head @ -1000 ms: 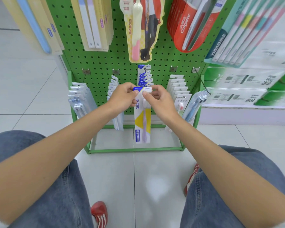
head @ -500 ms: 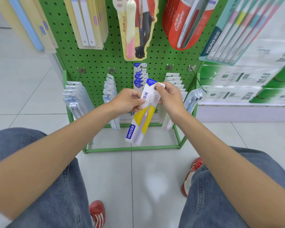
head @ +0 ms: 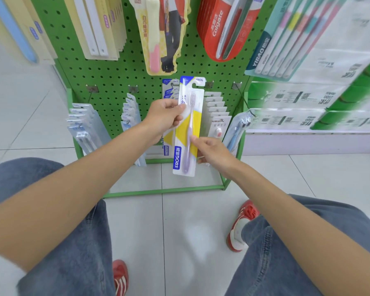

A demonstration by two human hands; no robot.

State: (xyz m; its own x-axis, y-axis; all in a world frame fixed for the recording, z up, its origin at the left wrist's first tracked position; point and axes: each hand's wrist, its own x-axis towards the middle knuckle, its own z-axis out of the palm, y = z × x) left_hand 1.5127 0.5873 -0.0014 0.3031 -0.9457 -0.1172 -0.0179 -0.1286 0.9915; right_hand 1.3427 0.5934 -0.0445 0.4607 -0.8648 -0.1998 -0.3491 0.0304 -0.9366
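A packaged toothbrush (head: 187,133), white, yellow and blue card with a lilac brush, is held upright in front of the green pegboard rack (head: 120,67). My left hand (head: 165,118) pinches its upper left edge near the brush head. My right hand (head: 212,150) pinches its lower right edge beside the handle. Behind it, more of the same packs (head: 168,90) hang on a hook in the rack's bottom row.
Other toothbrush packs hang left (head: 83,127) and right (head: 217,112) on the bottom row, and larger packs hang above, including red Colgate packs (head: 218,33). Stacked tissue packs (head: 308,103) fill the shelf at right. The rack's green floor frame (head: 165,191) lies before my knees.
The pack came off its hook, tilted, and now stands upright facing me. My right hand slid from its top down to the lower right edge; my left hand stays near the top.
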